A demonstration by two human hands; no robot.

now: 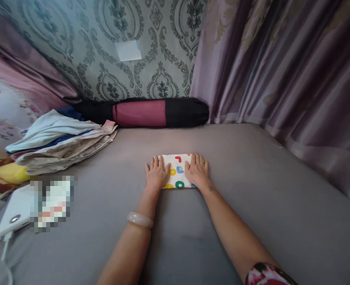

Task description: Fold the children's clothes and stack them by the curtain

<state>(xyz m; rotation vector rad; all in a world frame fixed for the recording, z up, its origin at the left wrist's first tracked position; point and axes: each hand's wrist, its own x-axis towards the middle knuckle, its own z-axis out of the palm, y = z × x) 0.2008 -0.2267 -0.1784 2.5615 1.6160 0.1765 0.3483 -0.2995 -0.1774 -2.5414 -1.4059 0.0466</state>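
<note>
A small folded white cloth (178,170) with coloured shapes lies on the grey bed sheet (252,190). My left hand (157,174) rests flat on its left end, fingers stretched out and together. Flat on the right end lies my right hand (197,170), fingers also extended. Both palms press down on the cloth; neither grips it. A pale bangle (140,219) sits on my left wrist.
A pile of folded clothes (62,144) lies at the left. A black and pink roll bag (145,112) lies along the wall. A white power bank with cable (13,213) sits at the near left. Purple curtains (281,71) hang at the right.
</note>
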